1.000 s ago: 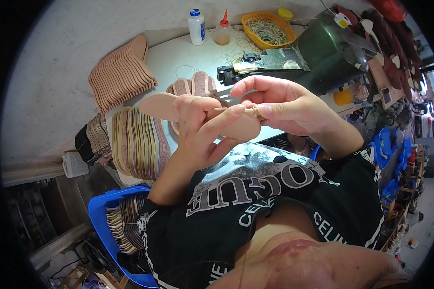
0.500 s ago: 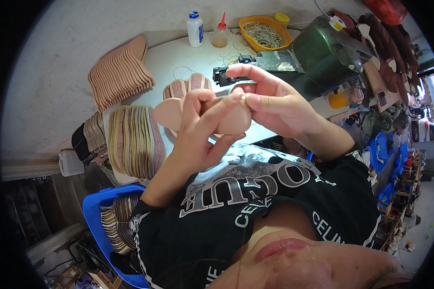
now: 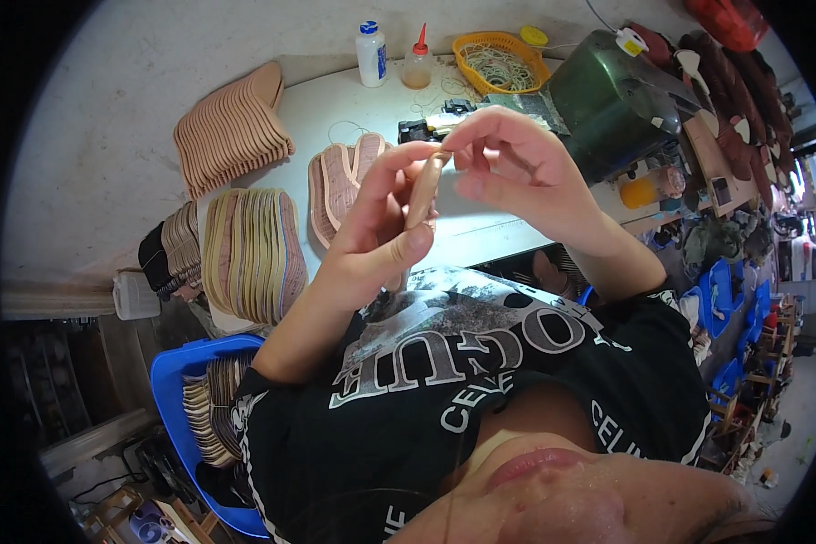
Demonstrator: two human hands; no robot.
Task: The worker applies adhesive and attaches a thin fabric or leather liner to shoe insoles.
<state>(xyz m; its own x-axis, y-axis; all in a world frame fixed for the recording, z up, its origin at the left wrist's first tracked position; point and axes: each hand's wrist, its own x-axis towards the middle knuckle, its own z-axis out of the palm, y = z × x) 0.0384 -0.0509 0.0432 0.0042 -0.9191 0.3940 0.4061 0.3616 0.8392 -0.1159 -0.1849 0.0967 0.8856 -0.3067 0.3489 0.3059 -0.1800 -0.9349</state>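
Observation:
A beige shoe insole (image 3: 424,195) is held up on edge above the table, its narrow side toward me. My left hand (image 3: 364,249) is closed around it, thumb on the near side and fingers behind. At its top end, the fingertips of my right hand (image 3: 526,177) touch the edge beside my left index finger. The right thumb stands apart from the insole, so that hand is not gripping it. Beyond my left hand, several pinkish insoles with pale rims (image 3: 328,186) lie on the white table (image 3: 313,104). My hand hides part of them.
At the left stand a stack of beige insoles (image 3: 231,131) and one of yellow-edged insoles (image 3: 245,258). A blue bin (image 3: 168,385) holds more. Behind my right hand are a dark green machine (image 3: 598,91), an orange basket (image 3: 467,68) and two bottles, one white (image 3: 371,59), one red-tipped (image 3: 417,71).
The insole has turned from showing its broad face to standing on edge. My right thumb has come off its rim, while the right fingertips stay at the top.

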